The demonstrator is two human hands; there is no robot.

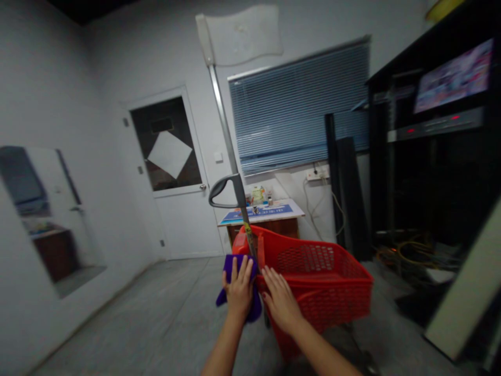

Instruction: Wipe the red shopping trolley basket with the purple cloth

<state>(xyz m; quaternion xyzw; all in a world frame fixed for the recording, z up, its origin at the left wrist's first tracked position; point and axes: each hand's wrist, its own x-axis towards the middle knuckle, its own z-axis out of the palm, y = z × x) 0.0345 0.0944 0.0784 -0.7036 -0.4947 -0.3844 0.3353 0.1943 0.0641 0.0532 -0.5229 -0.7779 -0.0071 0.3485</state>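
A red plastic shopping cart (332, 284) with perforated sides stands on the floor in front of me. At its near left corner my left hand (239, 284) presses a purple cloth (254, 308) flat, with the fingers spread over it. My right hand (279, 297) rests on the cart's near edge, fingers stretched out, just right of the cloth. A metal pole (222, 115) rises from the cart's left end, with a grey loop handle (238, 190) partway up and a white panel (245, 36) at its top.
Behind the cart is a small table (295, 209) with bottles and a blue-white sheet. A white door (180, 224) and a mirror (58, 224) are at left. At right are black boards (354, 198), a dark rack with a lit screen (454, 75) and loose cables (415, 253).
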